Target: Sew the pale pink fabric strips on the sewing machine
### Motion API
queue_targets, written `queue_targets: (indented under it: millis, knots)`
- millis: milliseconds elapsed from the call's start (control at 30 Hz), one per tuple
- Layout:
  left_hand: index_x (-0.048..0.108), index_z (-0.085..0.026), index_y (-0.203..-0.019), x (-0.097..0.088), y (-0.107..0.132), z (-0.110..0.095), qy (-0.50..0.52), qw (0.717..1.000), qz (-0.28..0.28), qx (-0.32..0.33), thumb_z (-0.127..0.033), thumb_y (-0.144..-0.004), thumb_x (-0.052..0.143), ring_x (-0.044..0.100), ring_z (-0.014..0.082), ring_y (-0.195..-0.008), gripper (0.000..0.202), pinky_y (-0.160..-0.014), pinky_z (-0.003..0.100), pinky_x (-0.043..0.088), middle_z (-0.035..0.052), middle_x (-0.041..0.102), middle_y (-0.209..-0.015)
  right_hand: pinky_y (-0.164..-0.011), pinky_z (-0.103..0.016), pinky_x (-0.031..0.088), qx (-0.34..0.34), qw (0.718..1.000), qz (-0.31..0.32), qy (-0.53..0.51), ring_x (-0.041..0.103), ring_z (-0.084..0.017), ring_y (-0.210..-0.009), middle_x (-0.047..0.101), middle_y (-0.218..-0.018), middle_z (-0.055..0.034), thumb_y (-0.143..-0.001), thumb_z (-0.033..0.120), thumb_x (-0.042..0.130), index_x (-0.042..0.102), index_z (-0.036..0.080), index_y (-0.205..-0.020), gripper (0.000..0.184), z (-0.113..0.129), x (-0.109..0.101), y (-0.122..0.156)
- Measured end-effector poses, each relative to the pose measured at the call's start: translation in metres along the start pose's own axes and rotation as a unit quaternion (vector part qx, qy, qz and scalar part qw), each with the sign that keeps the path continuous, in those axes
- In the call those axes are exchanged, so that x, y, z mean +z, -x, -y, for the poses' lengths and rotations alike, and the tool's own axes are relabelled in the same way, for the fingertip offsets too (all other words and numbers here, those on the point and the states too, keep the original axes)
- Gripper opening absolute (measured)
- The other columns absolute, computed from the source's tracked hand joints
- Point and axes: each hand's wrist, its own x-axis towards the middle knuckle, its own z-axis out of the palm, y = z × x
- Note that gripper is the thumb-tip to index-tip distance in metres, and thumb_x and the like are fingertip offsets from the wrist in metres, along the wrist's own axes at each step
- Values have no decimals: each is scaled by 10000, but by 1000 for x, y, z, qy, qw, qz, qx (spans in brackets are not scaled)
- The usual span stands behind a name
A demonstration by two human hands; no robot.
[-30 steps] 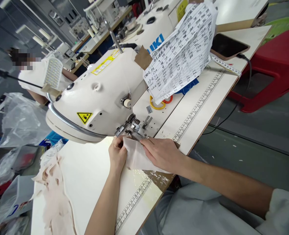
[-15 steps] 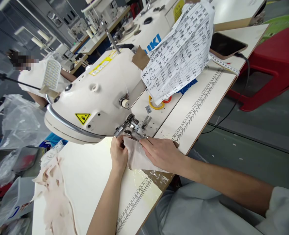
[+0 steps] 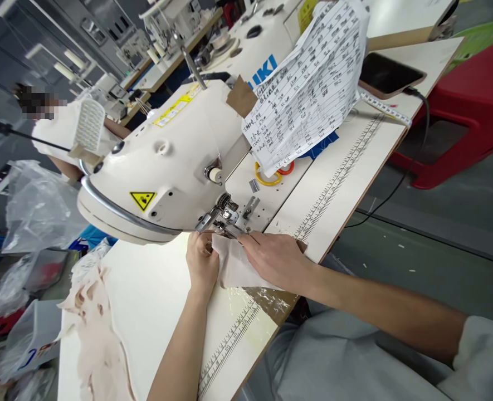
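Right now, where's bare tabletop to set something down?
Widest: white tabletop between crumpled pink fabric and left forearm. Narrower: printed-ruler strip between right hand and tape measure. Crowded: around presser-foot assembly, left hand, held fabric; also around handwritten sheet, scissors handles, smartphone.

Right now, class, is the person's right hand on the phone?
No, the right hand is on the pale cloth, well away from the phone.
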Motion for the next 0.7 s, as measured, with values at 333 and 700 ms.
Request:
queue_targets:
  millis: [333, 700]
  knots:
    - [639, -210, -927, -18, -1, -10, -84, 973, 118, 179, 35, -734, 416, 551, 225, -938, 384, -811, 386, 500, 72, 640, -1049, -523, -282, 378, 23, 998, -30, -52, 692, -188, -732, 712, -858, -49, -952, 138, 446, 571, 157, -1071, 174, -4, -5, 38]
    - [633, -97, -1060, 1, 19, -44, -218, 961, 93, 145, -10, -799, 444, 507, 296, -1052, 334, -867, 446, 556, 167, 589, -1134, -578, -276, 491, -30, 991, -106, -80, 703, -176, -682, 723, -866, -46, -979, 132, 339, 516, 168, -1122, 231, -22, -13, 96]
